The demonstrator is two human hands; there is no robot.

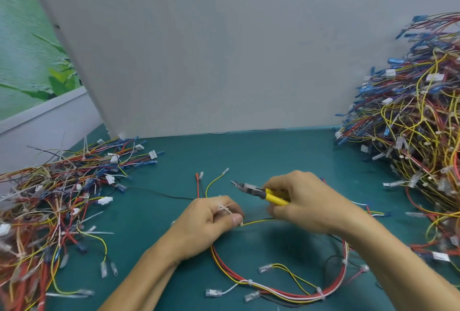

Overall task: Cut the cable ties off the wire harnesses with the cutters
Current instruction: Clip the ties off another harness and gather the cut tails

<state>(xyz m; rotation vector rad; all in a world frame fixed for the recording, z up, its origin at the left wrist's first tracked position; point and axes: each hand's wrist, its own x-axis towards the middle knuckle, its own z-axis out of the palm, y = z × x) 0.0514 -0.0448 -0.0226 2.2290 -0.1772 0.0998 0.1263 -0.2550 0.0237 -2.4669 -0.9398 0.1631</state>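
Observation:
A wire harness [286, 290] of red, yellow, white and black wires loops over the green mat in front of me, with white cable ties [249, 282] still round it. My left hand [211, 221] pinches the harness at its upper end, with white cable ties [224, 208] lying across its fingers. My right hand [306, 203] grips the yellow-handled cutters [261, 192], jaws pointing left, just above and right of the left hand. Its lower fingers also touch the yellow wire [258, 222].
A flat heap of harnesses and loose tie offcuts [49, 206] lies at the left. A tall tangled pile of harnesses [418, 121] rises at the right. A grey panel [224, 49] stands behind the green mat [261, 156].

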